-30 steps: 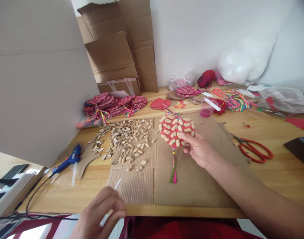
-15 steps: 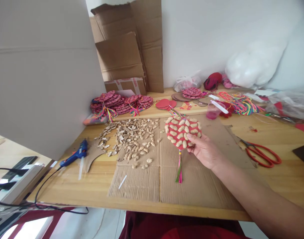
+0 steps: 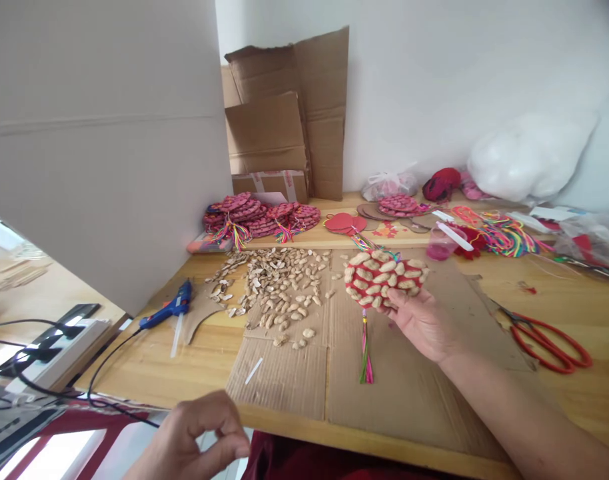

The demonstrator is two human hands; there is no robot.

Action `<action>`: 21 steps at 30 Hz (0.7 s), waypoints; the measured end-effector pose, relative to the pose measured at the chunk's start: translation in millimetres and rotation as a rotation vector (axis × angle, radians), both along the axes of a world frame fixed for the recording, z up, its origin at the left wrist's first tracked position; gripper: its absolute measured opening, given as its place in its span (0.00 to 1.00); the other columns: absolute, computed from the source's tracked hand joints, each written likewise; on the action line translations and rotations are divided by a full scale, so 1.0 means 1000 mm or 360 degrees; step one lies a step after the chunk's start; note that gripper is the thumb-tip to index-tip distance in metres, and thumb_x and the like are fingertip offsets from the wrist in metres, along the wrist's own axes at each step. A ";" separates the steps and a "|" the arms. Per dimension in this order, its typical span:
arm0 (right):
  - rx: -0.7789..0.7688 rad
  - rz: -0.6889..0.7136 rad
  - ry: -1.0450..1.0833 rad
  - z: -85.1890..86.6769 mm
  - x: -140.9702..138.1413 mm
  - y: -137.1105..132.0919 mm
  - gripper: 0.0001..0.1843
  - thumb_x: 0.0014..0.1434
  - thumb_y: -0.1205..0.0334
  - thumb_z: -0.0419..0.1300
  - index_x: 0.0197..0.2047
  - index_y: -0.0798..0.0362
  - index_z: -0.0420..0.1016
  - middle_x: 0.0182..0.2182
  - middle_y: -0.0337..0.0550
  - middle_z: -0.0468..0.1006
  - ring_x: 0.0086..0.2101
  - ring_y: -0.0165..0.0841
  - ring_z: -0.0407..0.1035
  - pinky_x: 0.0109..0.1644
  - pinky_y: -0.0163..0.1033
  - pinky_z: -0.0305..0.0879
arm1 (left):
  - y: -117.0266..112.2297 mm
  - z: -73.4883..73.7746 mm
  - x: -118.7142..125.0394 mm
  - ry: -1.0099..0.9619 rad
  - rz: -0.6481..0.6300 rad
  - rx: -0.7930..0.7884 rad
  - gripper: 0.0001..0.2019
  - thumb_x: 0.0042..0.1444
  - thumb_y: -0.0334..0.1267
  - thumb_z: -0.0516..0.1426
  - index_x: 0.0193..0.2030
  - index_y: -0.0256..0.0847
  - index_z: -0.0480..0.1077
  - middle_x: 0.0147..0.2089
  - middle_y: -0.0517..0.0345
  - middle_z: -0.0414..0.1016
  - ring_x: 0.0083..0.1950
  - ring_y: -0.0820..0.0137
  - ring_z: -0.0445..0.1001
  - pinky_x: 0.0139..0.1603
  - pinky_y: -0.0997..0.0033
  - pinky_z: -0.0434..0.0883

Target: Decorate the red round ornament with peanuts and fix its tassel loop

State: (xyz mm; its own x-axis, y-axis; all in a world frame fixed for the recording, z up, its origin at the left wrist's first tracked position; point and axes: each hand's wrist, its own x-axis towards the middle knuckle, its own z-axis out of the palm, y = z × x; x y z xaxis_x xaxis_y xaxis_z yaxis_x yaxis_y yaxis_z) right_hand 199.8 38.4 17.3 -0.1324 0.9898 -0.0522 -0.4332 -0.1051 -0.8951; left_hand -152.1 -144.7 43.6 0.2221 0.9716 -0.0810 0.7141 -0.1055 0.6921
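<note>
My right hand [image 3: 427,323] grips the lower right edge of a round red peanut ornament [image 3: 379,288], thumb on the front. Whole peanuts in their shells cover its face in rows, and a green, pink and yellow tassel [image 3: 366,353] hangs beneath. It is held up above the cardboard sheet [image 3: 384,393], slightly tilted. My left hand [image 3: 197,433] is at the table's front edge, loosely curled with a gap between thumb and fingers and nothing visible in it. Beyond it, a pile of peanuts and shells [image 3: 289,283] lies on the cardboard.
A blue glue gun [image 3: 167,308] with its cord lies at left, near a white power strip [image 3: 67,353]. Red-handled scissors [image 3: 552,343] rest at right. Behind stand stacked pink woven discs [image 3: 244,213], red discs [image 3: 344,223], a pink cup [image 3: 440,241] and colourful tassels [image 3: 509,233].
My left hand has come into view at the lower left. The ornament in my right hand has tilted and looks flatter. The camera view has shifted, so the scene sits lower and further right.
</note>
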 end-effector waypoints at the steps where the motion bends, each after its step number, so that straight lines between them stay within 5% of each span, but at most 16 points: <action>1: 0.0047 -0.0030 -0.0015 -0.001 0.000 0.000 0.17 0.45 0.54 0.76 0.40 0.41 0.79 0.40 0.35 0.84 0.40 0.33 0.76 0.41 0.41 0.73 | 0.010 0.005 0.007 -0.0033 -0.0044 0.0161 0.17 0.64 0.46 0.58 0.25 0.43 0.75 0.29 0.57 0.77 0.30 0.70 0.76 0.31 0.74 0.74; 3: 0.0153 -0.0103 -0.0054 -0.002 0.000 0.000 0.15 0.45 0.55 0.76 0.37 0.40 0.80 0.38 0.33 0.84 0.40 0.33 0.76 0.43 0.42 0.74 | 0.028 0.010 0.019 0.0045 -0.0122 0.0446 0.16 0.67 0.40 0.57 0.27 0.43 0.76 0.40 0.52 0.80 0.42 0.66 0.78 0.40 0.70 0.76; 5: 0.0271 -0.0171 -0.0112 -0.004 0.001 0.001 0.12 0.46 0.55 0.76 0.34 0.40 0.80 0.37 0.33 0.84 0.40 0.34 0.77 0.48 0.46 0.75 | 0.047 0.010 0.032 0.0243 -0.0154 0.0811 0.10 0.66 0.35 0.57 0.47 0.49 0.80 0.60 0.49 0.75 0.59 0.59 0.74 0.57 0.56 0.74; 8: 0.0457 -0.0202 -0.0242 -0.004 0.003 -0.001 0.10 0.47 0.53 0.75 0.33 0.40 0.82 0.39 0.36 0.85 0.46 0.39 0.78 0.59 0.54 0.72 | 0.074 0.010 0.052 0.0272 -0.0189 0.1064 0.23 0.66 0.34 0.59 0.67 0.52 0.66 0.60 0.49 0.74 0.62 0.59 0.70 0.61 0.51 0.69; 13: 0.0781 -0.0192 -0.0468 0.001 0.007 -0.009 0.13 0.43 0.58 0.77 0.35 0.39 0.85 0.45 0.41 0.86 0.55 0.48 0.75 0.71 0.61 0.59 | 0.109 0.016 0.086 0.0226 -0.0066 0.1303 0.33 0.59 0.43 0.66 0.69 0.46 0.61 0.60 0.46 0.74 0.63 0.57 0.68 0.63 0.50 0.66; 18: 0.1303 -0.0174 -0.0708 0.004 0.008 -0.016 0.21 0.46 0.63 0.76 0.44 0.35 0.84 0.50 0.40 0.84 0.54 0.47 0.75 0.68 0.61 0.66 | 0.126 0.015 0.102 0.0158 -0.0076 0.1429 0.26 0.59 0.40 0.66 0.62 0.44 0.65 0.59 0.47 0.75 0.64 0.57 0.68 0.64 0.51 0.64; 21: 0.1404 -0.0186 -0.0805 0.005 0.007 -0.018 0.18 0.50 0.61 0.74 0.46 0.35 0.84 0.52 0.40 0.83 0.54 0.46 0.76 0.68 0.60 0.66 | 0.130 0.011 0.103 0.0158 -0.0091 0.1497 0.23 0.60 0.36 0.65 0.61 0.44 0.66 0.59 0.48 0.75 0.64 0.58 0.69 0.64 0.52 0.63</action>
State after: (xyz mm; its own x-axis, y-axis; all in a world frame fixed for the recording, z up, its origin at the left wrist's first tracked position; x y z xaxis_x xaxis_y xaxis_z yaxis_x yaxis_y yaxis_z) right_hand 206.7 20.6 22.3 -0.1974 0.7081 0.6780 0.0516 0.6981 -0.7141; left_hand -49.0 -14.5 54.4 0.3059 0.6357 0.7087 0.7415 -0.6260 0.2415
